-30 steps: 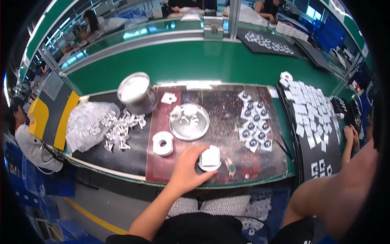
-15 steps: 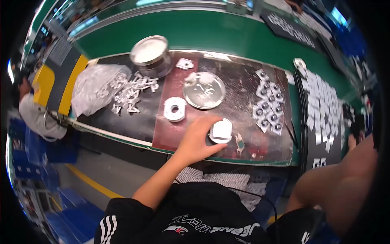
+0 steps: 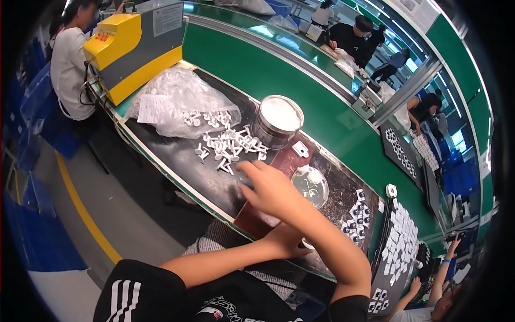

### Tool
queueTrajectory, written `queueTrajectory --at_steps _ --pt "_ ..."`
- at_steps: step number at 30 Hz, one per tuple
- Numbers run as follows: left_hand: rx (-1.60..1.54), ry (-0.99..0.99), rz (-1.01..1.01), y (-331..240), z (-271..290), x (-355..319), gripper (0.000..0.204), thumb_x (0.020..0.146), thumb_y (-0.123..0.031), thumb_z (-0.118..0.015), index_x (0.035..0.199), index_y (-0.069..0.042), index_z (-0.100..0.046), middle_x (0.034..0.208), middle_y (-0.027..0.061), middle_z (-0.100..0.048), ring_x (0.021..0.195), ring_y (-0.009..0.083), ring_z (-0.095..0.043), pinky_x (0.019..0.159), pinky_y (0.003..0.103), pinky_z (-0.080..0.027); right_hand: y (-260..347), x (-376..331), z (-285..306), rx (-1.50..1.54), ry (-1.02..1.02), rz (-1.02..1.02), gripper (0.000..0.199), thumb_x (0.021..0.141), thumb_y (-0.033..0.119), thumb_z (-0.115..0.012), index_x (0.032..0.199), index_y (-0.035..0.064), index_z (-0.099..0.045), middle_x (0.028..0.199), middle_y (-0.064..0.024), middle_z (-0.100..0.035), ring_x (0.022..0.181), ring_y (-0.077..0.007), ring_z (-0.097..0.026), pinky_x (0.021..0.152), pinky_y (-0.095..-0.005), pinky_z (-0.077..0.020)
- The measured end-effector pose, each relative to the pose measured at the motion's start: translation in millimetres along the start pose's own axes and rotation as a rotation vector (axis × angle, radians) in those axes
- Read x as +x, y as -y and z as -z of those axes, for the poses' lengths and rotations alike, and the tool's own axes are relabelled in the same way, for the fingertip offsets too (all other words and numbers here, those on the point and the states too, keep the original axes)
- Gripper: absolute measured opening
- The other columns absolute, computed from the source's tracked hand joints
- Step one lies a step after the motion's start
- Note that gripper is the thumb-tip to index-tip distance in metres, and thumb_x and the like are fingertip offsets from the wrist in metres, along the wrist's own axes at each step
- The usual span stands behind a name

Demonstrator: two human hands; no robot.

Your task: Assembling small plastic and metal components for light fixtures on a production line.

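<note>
The head view looks down on a long green conveyor line (image 3: pixel 300 91) running from near left to far right, with a dark work mat (image 3: pixel 182 161) laid along its near edge. At the far left stands a yellow and grey machine (image 3: pixel 134 45), and a person in a white top (image 3: pixel 67 64) sits just beyond it. Right of the machine lies a clear plastic bag (image 3: pixel 179 104) stuffed with small white parts, a paper slip resting on it. A round metal tin (image 3: pixel 278 122) stands right of the bag, and a scatter of loose white plastic parts (image 3: pixel 228 146) lies on the mat between bag and tin, nearer the person.

The right hand (image 3: pixel 271 188) reaches across the body toward the left, fingers spread a little and curled down over the mat just at the near right edge of those white parts; whether it holds one I cannot tell. Its forearm crosses over the left hand (image 3: pixel 287 241), which lies lower at the near edge of the mat, mostly hidden, with something white showing at its right side; its grip cannot be told.

Just right of the right hand sits a shallow round metal dish (image 3: pixel 312 185). Farther right are rows of small dark-centred pieces (image 3: pixel 357 220) and a black tray of white pieces (image 3: pixel 399 241).
</note>
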State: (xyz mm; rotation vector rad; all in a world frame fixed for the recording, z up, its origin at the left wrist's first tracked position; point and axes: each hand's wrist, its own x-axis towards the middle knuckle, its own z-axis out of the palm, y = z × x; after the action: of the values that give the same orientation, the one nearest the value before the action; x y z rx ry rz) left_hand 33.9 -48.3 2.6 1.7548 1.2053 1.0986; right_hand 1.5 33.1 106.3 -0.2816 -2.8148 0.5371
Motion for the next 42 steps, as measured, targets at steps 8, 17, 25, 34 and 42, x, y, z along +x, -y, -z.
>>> queueTrajectory --at_steps 8,17,25,34,42 --pt "0.092 -0.132 -0.197 2 1 9 0.061 0.082 -0.026 -0.085 0.132 0.0 -0.061 0.131 0.0205 -0.066 0.124 0.0386 -0.062 0.107 0.048 -0.047 -27 66 -49 -0.092 0.269 -0.109 0.03 0.081 0.003 -0.064 0.11 0.0013 -0.062 0.094 -0.0268 -0.071 0.094 -0.0476 -0.071 0.081 -0.0568 -0.0566" --pt "0.102 0.009 -0.122 -5 8 11 0.051 0.089 -0.034 -0.08 0.126 -0.003 -0.065 0.122 0.0178 -0.069 0.116 0.0345 -0.066 0.102 0.046 -0.05 -34 57 -75 -0.131 0.047 0.097 0.037 0.086 0.007 -0.065 0.121 0.0021 -0.053 0.098 -0.0236 -0.065 0.085 -0.0411 -0.071 0.07 -0.0509 -0.0572" --pt "0.245 -0.065 -0.112 -10 11 8 0.072 0.077 -0.036 -0.088 0.136 -0.005 -0.059 0.133 0.0166 -0.063 0.128 0.0395 -0.056 0.11 0.05 -0.042 -29 -63 63 0.21 -0.295 -0.115 0.027 0.083 0.005 -0.075 0.105 0.0032 -0.061 0.088 -0.0132 -0.07 0.081 -0.0283 -0.072 0.072 -0.0371 -0.0591" --pt "0.252 -0.099 -0.089 -16 11 8 0.067 0.08 -0.033 -0.084 0.135 -0.006 -0.058 0.135 0.0138 -0.063 0.127 0.0366 -0.055 0.108 0.049 -0.043 -117 -189 79 0.429 -0.502 -0.69 0.024 0.087 0.002 -0.08 0.107 0.0014 -0.067 0.094 -0.0063 -0.074 0.085 -0.0114 -0.071 0.079 -0.027 -0.0596" --pt "0.261 -0.099 -0.089 -14 12 7 0.067 0.082 -0.035 -0.084 0.137 -0.008 -0.057 0.135 0.0138 -0.063 0.128 0.0357 -0.054 0.108 0.048 -0.041 -130 -156 65 -0.083 -0.402 -0.44 0.014 0.084 0.005 -0.078 0.097 0.005 -0.072 0.09 -0.0104 -0.075 0.087 -0.0289 -0.07 0.078 -0.0406 -0.0551"
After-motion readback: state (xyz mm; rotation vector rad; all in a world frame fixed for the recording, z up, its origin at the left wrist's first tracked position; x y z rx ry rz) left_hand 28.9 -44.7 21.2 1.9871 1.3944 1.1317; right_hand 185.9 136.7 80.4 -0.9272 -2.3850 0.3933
